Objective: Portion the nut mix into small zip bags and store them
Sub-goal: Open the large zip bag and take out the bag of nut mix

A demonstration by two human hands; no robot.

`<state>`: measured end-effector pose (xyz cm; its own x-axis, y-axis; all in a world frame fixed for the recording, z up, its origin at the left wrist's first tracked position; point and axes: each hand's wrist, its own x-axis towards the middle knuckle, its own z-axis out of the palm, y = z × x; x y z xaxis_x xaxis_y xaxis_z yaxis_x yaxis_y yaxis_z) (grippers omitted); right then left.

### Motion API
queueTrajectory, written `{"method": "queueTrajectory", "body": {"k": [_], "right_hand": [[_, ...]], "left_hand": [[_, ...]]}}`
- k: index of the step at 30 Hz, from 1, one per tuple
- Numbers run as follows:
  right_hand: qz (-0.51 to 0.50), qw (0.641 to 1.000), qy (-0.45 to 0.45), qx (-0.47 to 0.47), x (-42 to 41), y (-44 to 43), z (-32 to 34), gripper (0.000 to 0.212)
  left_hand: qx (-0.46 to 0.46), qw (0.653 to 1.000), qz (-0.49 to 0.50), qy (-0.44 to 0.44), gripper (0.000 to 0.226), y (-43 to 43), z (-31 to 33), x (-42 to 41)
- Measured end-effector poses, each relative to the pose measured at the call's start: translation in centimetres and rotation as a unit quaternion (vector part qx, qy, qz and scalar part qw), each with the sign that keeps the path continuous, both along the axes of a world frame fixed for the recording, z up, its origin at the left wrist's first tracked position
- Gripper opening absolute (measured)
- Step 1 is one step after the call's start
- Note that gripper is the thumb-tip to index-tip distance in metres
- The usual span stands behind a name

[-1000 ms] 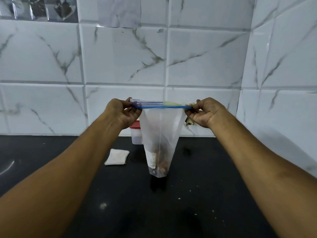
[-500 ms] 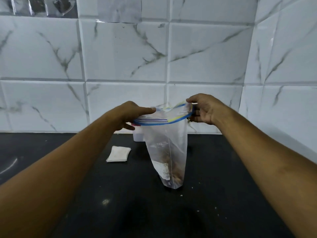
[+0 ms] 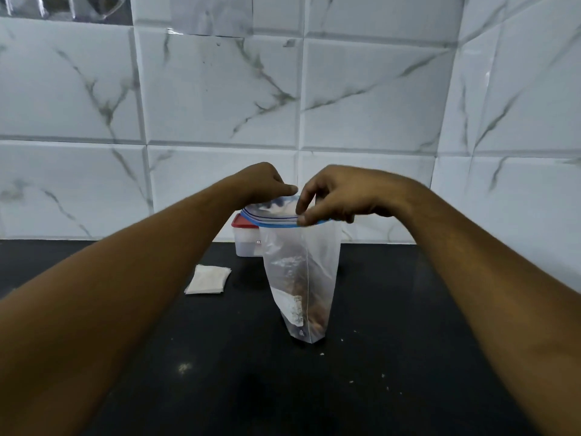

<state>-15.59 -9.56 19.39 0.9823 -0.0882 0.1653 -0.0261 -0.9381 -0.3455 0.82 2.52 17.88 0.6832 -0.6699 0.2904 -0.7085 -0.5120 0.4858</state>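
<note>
As the bag is thin, limp film with light nuts low inside, take it by the stiffer zip rim; it stands on the counter, right hand pinching the rim's front, left hand gripping its back, tub behind

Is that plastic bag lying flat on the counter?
No, the zip bag is upright, with the left hand and the right hand holding its blue-edged top.

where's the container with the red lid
In the head view the red-lidded container stands at the back of the black counter by the tiled wall, just left of the zip bag and partly behind it, beyond the white folded square.
</note>
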Motion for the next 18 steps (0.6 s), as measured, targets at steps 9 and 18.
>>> {"method": "queueTrajectory", "body": {"k": [9,18], "right_hand": [[-0.066,0.983,-0.026,-0.171,0.6,-0.4,-1.9,0.024],[-0.047,0.966,-0.08,-0.241,0.6,-0.5,-3.9,0.029]], "left_hand": [[-0.011,0.998,-0.064,0.001,0.024,-0.9,-0.1,-1.6],[-0.026,0.997,-0.02,0.069,0.025,-0.1,-0.2,-1.3]]}}
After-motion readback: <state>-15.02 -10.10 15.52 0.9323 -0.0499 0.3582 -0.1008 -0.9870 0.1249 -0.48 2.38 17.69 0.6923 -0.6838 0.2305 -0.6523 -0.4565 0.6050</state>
